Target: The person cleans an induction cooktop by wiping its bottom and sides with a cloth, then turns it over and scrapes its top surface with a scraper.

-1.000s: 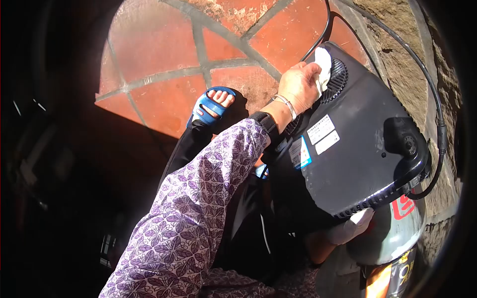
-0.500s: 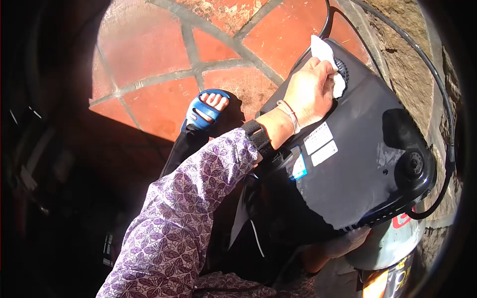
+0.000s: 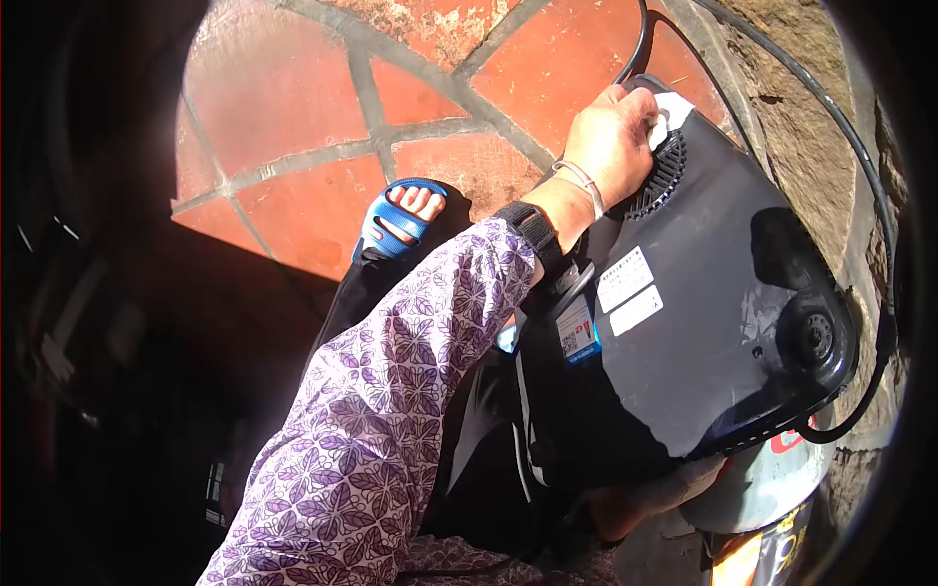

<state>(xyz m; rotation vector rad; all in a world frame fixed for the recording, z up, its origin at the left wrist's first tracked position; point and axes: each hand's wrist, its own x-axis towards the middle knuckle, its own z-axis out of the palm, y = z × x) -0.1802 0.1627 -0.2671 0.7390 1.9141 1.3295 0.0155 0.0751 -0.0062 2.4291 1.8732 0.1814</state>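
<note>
A white cloth or tissue is pinched in my left hand, pressed against the far end of a black appliance. That hand sits beside a round slatted vent on the appliance's flat underside. Two white labels, a blue-edged tag and a round foot also show on it. Down at the near lower edge, my right hand grips the appliance from below, its fingers partly hidden in shadow.
Under the appliance's lower right corner stands a grey-white rounded container with red marking. A black cable curves along the rough stone at right. My foot in a blue sandal rests on red paving tiles.
My left hand has shifted slightly up and left with the white cloth, uncovering more of the vent. The tag has swung a little. My right hand stays under the edge.
</note>
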